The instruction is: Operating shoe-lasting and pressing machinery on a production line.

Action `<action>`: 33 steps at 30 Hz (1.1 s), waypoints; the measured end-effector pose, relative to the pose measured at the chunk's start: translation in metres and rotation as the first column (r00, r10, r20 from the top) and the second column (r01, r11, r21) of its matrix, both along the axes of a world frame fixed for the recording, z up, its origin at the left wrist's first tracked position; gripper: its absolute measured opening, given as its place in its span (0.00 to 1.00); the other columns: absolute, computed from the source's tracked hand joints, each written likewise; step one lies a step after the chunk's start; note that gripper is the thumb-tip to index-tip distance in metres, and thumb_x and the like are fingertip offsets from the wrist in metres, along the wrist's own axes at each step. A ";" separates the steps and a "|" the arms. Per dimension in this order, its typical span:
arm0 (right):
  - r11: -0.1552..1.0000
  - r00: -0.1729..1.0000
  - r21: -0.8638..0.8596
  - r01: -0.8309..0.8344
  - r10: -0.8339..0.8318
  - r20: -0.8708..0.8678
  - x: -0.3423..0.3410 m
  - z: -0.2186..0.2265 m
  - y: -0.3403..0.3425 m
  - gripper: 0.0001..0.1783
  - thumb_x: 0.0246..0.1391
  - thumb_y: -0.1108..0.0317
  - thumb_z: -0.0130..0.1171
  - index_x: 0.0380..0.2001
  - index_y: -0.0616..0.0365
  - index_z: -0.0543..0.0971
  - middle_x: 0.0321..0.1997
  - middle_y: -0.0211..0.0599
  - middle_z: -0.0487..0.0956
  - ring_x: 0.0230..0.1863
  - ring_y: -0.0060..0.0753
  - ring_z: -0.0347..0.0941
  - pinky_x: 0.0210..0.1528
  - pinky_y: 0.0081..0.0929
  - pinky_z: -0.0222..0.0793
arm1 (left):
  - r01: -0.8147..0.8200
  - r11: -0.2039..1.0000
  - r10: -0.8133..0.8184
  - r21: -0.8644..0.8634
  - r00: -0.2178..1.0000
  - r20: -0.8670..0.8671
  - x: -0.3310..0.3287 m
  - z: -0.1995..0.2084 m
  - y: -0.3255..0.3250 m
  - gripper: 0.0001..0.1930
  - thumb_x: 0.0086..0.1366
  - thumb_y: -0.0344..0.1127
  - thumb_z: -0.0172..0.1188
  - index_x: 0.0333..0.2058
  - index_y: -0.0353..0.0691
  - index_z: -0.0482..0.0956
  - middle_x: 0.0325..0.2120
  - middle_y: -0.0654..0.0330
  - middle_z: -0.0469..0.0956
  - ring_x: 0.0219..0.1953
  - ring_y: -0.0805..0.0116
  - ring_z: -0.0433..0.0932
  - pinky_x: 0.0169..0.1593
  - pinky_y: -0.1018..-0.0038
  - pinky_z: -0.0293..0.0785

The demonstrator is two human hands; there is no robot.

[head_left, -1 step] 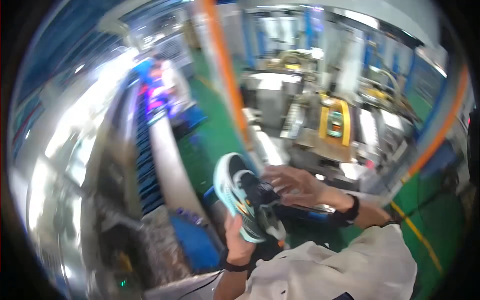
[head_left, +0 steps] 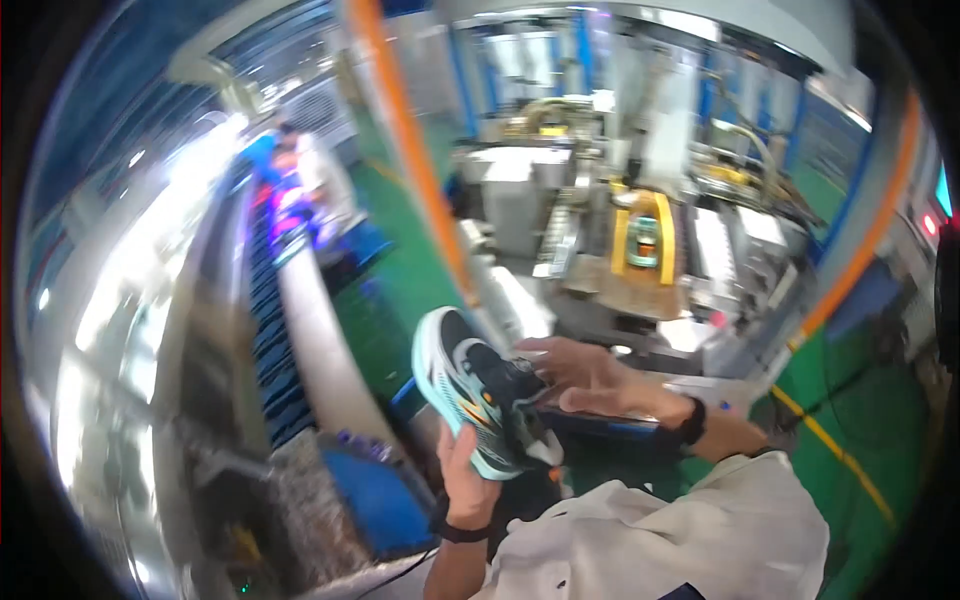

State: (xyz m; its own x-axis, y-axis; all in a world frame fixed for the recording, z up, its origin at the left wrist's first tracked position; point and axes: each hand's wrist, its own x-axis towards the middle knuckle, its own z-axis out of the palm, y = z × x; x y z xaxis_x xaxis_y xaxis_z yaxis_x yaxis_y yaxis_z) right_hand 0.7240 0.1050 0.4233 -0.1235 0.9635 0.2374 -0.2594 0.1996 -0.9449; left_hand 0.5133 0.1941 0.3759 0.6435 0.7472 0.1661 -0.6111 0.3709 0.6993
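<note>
A black, white and mint sneaker (head_left: 455, 375) is held tilted in front of me, toe pointing up and away, its pale sole turned to the left. My left hand (head_left: 468, 482) is closed around its heel end from below, with the thumb along the side. My right hand (head_left: 585, 378) is at the laces and tongue from the right, fingers loosely bent and apart. Whether its fingertips touch the upper is too blurred to tell. Both wrists wear black bands.
At left runs a conveyor with dark slats (head_left: 280, 370) beside a pale metal rail (head_left: 325, 340). A person (head_left: 325, 190) works farther along it. Ahead, a machine has a yellow fixture (head_left: 667, 240) holding a mint-coloured shoe-like piece (head_left: 643, 243). Orange posts (head_left: 405, 150) flank the machine.
The surroundings have shifted slightly left in view. The sneaker remains in my left hand, and my right hand's fingers look a little less spread beside it.
</note>
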 end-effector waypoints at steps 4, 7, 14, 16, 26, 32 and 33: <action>0.855 0.855 -0.030 0.518 -0.519 -0.016 0.055 -0.047 -0.041 0.48 0.47 0.63 0.71 0.69 0.55 0.58 0.61 0.41 0.70 0.60 0.31 0.67 0.61 0.30 0.65 | -0.019 0.959 0.107 0.283 0.948 -0.301 0.109 0.000 -0.030 0.35 0.64 0.31 0.59 0.67 0.32 0.55 0.55 0.53 0.70 0.54 0.67 0.72 0.58 0.69 0.69; 0.434 0.437 -0.055 0.899 -0.885 0.160 0.106 -0.076 -0.070 0.37 0.37 0.74 0.70 0.56 0.58 0.73 0.50 0.34 0.76 0.50 0.24 0.72 0.53 0.24 0.70 | 0.269 0.803 0.028 0.531 0.874 -0.485 0.182 0.005 -0.049 0.39 0.68 0.37 0.57 0.70 0.32 0.46 0.63 0.49 0.62 0.60 0.63 0.66 0.62 0.68 0.62; 0.021 0.022 -0.191 0.981 -1.000 0.005 0.216 -0.083 -0.172 0.29 0.41 0.75 0.65 0.52 0.58 0.75 0.44 0.33 0.77 0.40 0.23 0.74 0.46 0.22 0.72 | 0.486 0.856 -0.296 0.178 0.742 -0.601 0.385 -0.064 -0.004 0.39 0.68 0.49 0.60 0.66 0.28 0.55 0.54 0.54 0.72 0.54 0.68 0.72 0.53 0.72 0.72; -0.061 -0.068 -0.144 0.988 -0.997 -0.041 0.231 -0.078 -0.190 0.30 0.40 0.74 0.64 0.52 0.58 0.74 0.44 0.32 0.77 0.41 0.23 0.73 0.48 0.21 0.71 | 0.448 0.843 -0.105 0.299 0.681 -0.725 0.456 -0.089 0.018 0.43 0.62 0.50 0.65 0.63 0.24 0.57 0.50 0.51 0.74 0.52 0.70 0.73 0.51 0.77 0.71; -0.454 -0.430 -0.040 0.890 -0.865 0.259 0.255 -0.056 -0.225 0.31 0.37 0.72 0.64 0.51 0.62 0.74 0.43 0.32 0.75 0.42 0.24 0.72 0.49 0.22 0.70 | 0.481 0.563 0.535 0.673 0.409 -0.740 0.639 -0.177 0.069 0.33 0.51 0.38 0.67 0.52 0.26 0.66 0.50 0.35 0.73 0.51 0.37 0.76 0.54 0.53 0.73; -0.321 -0.400 0.239 0.916 -0.752 0.523 0.380 -0.052 -0.173 0.27 0.38 0.71 0.67 0.46 0.63 0.75 0.41 0.35 0.78 0.42 0.27 0.74 0.48 0.25 0.70 | 0.351 0.936 -0.259 -0.023 0.643 -0.721 0.591 -0.163 0.101 0.16 0.54 0.32 0.69 0.41 0.32 0.79 0.42 0.49 0.82 0.42 0.56 0.82 0.46 0.66 0.77; -0.288 -0.366 0.227 0.930 -0.705 0.608 0.411 -0.051 -0.164 0.27 0.38 0.68 0.69 0.44 0.64 0.76 0.39 0.39 0.80 0.40 0.28 0.75 0.46 0.26 0.71 | 0.434 0.889 -0.425 -0.144 0.669 -0.610 0.567 -0.151 0.094 0.15 0.56 0.30 0.67 0.41 0.32 0.79 0.41 0.53 0.82 0.41 0.61 0.82 0.45 0.69 0.77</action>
